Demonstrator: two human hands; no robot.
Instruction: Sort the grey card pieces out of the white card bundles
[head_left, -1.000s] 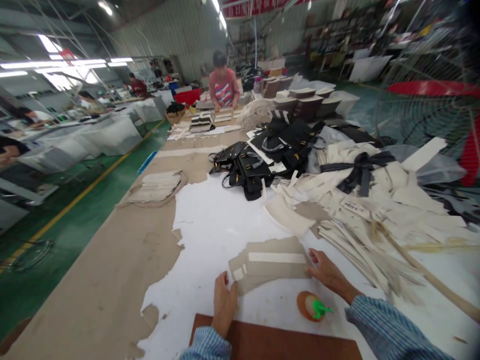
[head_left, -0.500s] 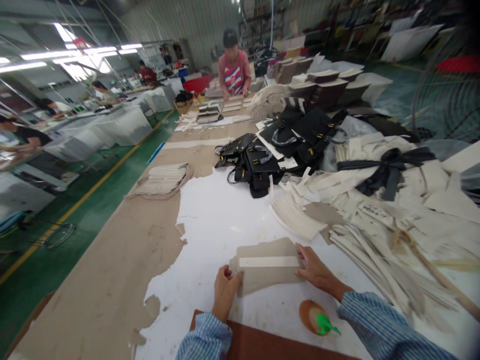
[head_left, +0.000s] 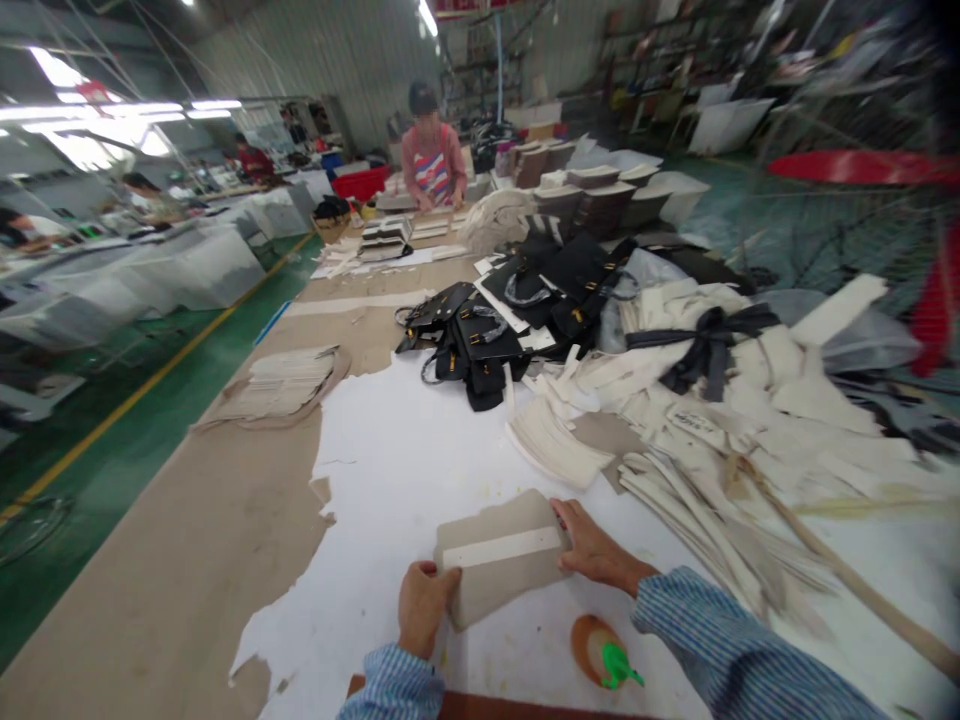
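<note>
A flat grey-beige panel (head_left: 499,592) with a pale strip (head_left: 502,547) lying along its middle is held just over the white table surface. My left hand (head_left: 426,607) pinches its left edge, thumb on top. At the opposite end, my right hand (head_left: 598,550) grips the right edge between thumb and fingers. The panel slants a little, its right end farther from me. Close to my right sleeve sits a round orange-brown pot (head_left: 587,640) with a bright green piece (head_left: 619,665) at it. A brown board (head_left: 517,707) shows at the bottom edge.
Black bag pieces with handles (head_left: 480,340) are heaped beyond the panel. Cream strips (head_left: 559,440) and loose offcuts (head_left: 720,440) cover the right side. A stack of beige panels (head_left: 281,385) lies at left. A person (head_left: 435,165) stands at the far end of the table.
The panel has turned, its left end now nearer me and its right end farther away. Both hands keep hold of its edges. My view has swung somewhat to the right.
</note>
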